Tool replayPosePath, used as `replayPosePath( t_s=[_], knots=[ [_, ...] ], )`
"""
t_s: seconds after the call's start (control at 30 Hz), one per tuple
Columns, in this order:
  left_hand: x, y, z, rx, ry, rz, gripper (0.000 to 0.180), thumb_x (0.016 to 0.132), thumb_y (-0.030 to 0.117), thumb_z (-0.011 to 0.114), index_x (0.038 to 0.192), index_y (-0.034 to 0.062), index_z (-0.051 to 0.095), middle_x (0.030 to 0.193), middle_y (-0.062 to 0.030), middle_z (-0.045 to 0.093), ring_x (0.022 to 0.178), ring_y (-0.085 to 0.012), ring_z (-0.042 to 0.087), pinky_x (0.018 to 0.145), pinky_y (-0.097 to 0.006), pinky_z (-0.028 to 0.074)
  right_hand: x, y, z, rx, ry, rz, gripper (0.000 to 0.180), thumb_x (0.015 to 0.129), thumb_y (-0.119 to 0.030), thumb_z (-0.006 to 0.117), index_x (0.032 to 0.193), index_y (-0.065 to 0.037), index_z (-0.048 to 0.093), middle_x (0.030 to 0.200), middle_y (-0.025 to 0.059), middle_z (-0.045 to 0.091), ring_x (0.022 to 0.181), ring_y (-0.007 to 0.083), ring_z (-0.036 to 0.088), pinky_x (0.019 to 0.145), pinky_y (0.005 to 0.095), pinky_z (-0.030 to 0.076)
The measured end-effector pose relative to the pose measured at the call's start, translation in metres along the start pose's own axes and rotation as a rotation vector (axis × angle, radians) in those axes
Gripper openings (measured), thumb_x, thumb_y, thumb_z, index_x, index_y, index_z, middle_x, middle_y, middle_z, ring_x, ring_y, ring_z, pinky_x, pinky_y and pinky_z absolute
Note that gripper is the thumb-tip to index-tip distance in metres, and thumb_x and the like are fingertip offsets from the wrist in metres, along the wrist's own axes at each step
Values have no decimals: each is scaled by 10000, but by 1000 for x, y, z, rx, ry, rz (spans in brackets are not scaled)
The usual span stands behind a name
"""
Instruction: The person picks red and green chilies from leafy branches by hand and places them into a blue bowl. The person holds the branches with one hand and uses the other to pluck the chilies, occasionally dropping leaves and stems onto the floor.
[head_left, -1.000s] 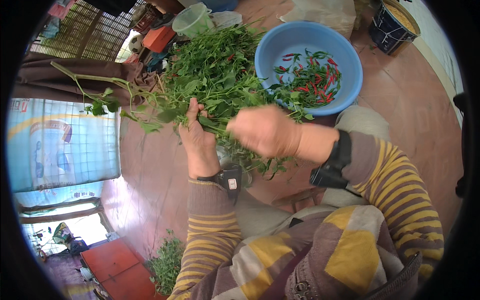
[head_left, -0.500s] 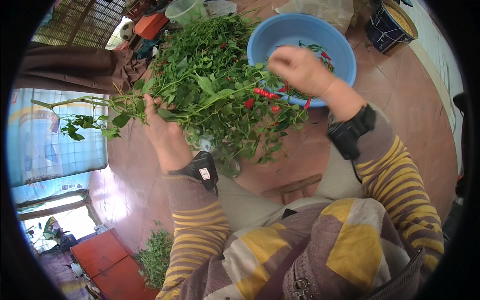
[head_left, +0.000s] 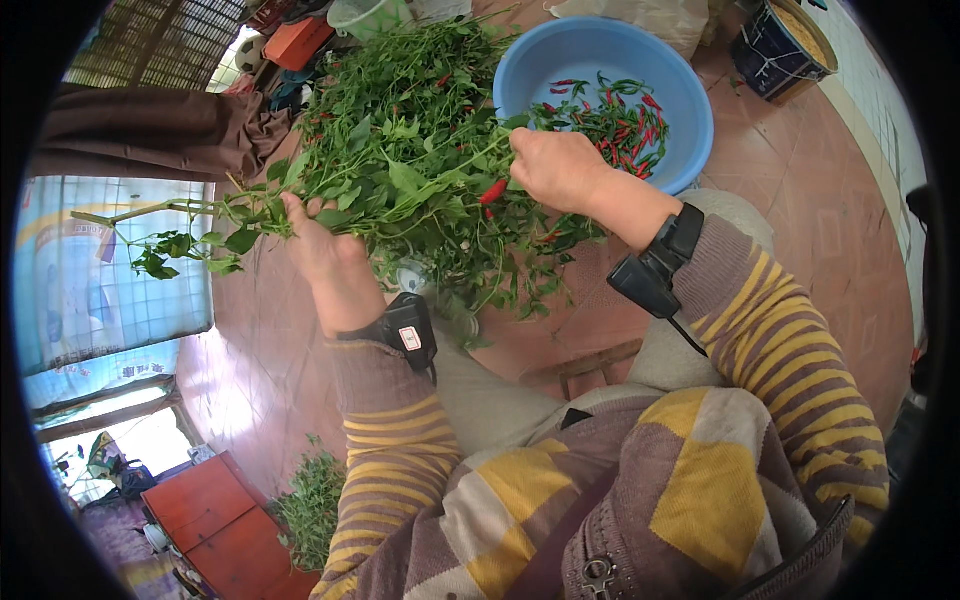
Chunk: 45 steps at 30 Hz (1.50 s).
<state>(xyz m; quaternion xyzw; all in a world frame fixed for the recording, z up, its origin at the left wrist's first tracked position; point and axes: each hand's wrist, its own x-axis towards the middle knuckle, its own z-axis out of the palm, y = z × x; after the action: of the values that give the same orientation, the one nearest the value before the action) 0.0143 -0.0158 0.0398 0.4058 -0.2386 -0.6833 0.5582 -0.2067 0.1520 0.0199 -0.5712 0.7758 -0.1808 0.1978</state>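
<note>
Your left hand (head_left: 335,258) is wrapped around the long, leafy green pepper branch (head_left: 405,185), whose bare, pale stem end juts out to your left. Your right hand (head_left: 565,172) is curled at its leafy right end; its fingertips are hidden, so you cannot tell what they hold. A plump red pepper (head_left: 493,192) hangs on the foliage just beside that hand.

Behind your right hand sits the round blue plastic basin (head_left: 610,55) with loose red and green peppers (head_left: 632,130) in it; your hand and forearm cover part of its near rim. The big tangled heap of green plants (head_left: 430,70) lies directly beyond the branch, and the leaves overlap so closely that their boundary is unclear. Past the basin are a crumpled, whitish plastic bag (head_left: 660,25) and, farther right, a dark bucket of yellow grains (head_left: 772,60). A translucent pale-green tub (head_left: 368,18) stands behind the heap.
</note>
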Motion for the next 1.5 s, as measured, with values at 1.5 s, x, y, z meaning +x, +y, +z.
replayPosePath(
  t_s=[1.5],
  knots=[
    [8, 23, -20, 182, 92, 81, 424, 908, 402, 478, 1135, 44, 466, 1060, -126, 550, 930, -295, 561, 795, -452, 506, 14, 86, -50, 483, 434, 165, 252, 820, -175, 532, 960, 23, 599, 777, 111, 635, 664, 176, 624, 648, 324, 499]
  ],
)
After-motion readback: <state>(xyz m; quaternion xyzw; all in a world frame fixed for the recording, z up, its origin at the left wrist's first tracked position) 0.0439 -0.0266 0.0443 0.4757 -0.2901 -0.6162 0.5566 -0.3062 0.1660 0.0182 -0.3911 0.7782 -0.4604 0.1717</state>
